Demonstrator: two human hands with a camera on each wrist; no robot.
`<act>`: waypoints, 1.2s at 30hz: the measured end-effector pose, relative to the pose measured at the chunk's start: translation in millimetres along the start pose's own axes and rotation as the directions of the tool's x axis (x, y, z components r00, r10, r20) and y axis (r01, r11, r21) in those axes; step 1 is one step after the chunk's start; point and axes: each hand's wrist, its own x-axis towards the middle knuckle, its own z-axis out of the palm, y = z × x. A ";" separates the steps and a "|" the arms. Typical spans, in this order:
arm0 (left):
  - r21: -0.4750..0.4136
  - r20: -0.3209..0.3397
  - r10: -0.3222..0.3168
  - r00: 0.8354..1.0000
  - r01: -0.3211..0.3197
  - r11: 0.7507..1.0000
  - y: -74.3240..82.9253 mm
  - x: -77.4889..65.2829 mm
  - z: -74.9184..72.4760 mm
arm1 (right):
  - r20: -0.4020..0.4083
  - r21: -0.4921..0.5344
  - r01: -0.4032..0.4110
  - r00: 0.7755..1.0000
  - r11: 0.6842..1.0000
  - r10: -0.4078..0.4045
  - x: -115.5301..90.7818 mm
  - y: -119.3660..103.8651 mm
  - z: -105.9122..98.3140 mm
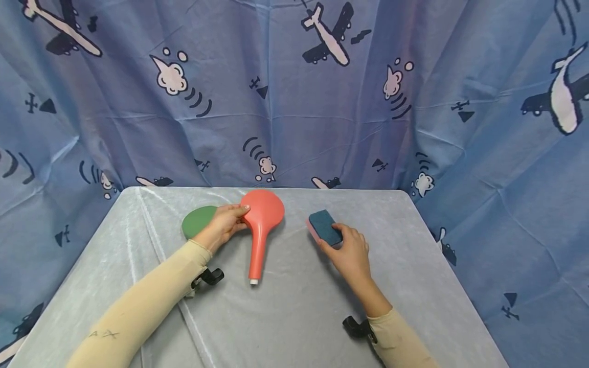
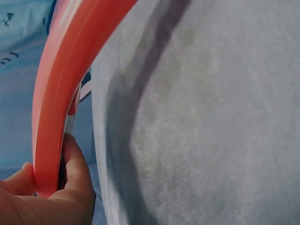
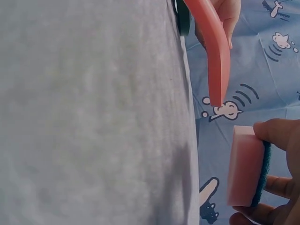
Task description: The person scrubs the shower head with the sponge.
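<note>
My left hand [image 1: 224, 226] pinches the round head of a red shower head [image 1: 264, 214] by its left edge. Its handle points toward me and ends in a short white tip. In the left wrist view, thumb and fingers lie on either side of the red rim [image 2: 49, 140], and a shadow falls on the cloth beside it. My right hand [image 1: 353, 258] holds a pink sponge [image 3: 246, 166] by its ends, between thumb and fingers. The sponge's dark green scouring side [image 1: 324, 227] faces up in the head view.
Partly hidden behind the left hand, a green round object [image 1: 195, 222] lies on the table. A grey cloth [image 1: 294, 317] covers the table. Beyond its far edge hangs a blue curtain [image 1: 294, 128] printed with planes. Black wrist cameras show below both hands.
</note>
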 end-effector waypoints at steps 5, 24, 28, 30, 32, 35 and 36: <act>0.008 0.002 -0.008 1.000 0.008 1.000 -5.3 4.3 -0.6 | 0.020 -0.017 -0.024 1.000 1.000 0.024 -1.2 2.9 3.6; 0.067 -0.027 -0.004 1.000 0.006 0.998 -21.8 13.4 -0.8 | 0.056 -0.072 -0.047 0.997 0.996 0.051 -0.6 7.6 9.0; 0.106 -0.055 0.005 0.998 0.001 0.994 -21.5 11.5 2.8 | 0.059 -0.092 -0.049 0.997 0.995 0.054 -0.4 10.3 11.2; 0.120 -0.064 0.006 0.998 0.002 0.993 -22.5 9.9 3.9 | 0.061 -0.104 -0.044 0.997 0.994 0.051 -1.0 11.9 12.9; 0.137 -0.066 0.013 0.998 -0.004 0.991 -23.8 8.3 4.9 | 0.064 -0.114 -0.039 0.997 0.993 0.046 -1.7 13.2 14.3; 0.171 -0.078 0.038 0.996 -0.024 0.985 -24.8 5.4 6.9 | 0.068 -0.130 -0.031 0.997 0.991 0.040 -2.4 15.1 15.8; 0.189 -0.087 0.052 0.995 -0.035 0.981 -24.3 4.1 7.9 | 0.072 -0.137 -0.030 0.997 0.990 0.040 -2.4 15.7 16.0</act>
